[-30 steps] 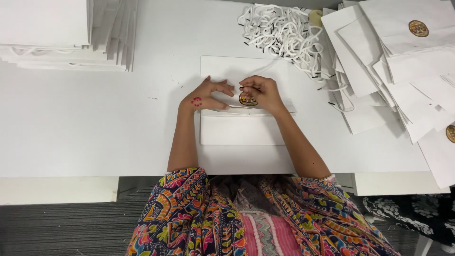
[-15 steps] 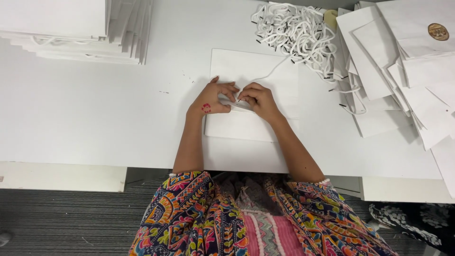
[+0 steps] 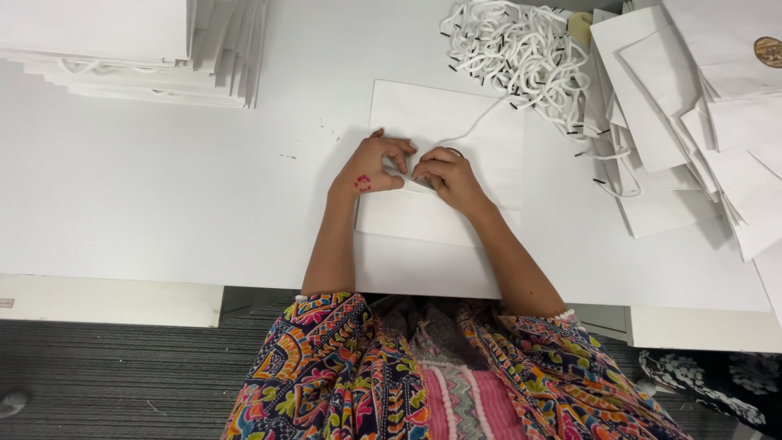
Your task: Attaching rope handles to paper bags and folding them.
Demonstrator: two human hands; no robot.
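Note:
A flat white paper bag lies on the white table straight in front of me. My left hand, with a red mark on its back, presses and pinches the bag's upper edge at its middle. Touching it from the right, my right hand pinches the same spot together with a white cord. That cord runs from my fingers up across the bag toward the pile of cords. The fingertips hide what lies between them.
A tangled heap of white cords with black tips sits at the back centre. Loose flat white bags, some with a round gold sticker, spread over the right side. A stack of white bags stands at the back left.
The round gold sticker seen between my hands one second ago is no longer visible. Both hands have closed tighter together on the bag's edge, and a cord now leads to them.

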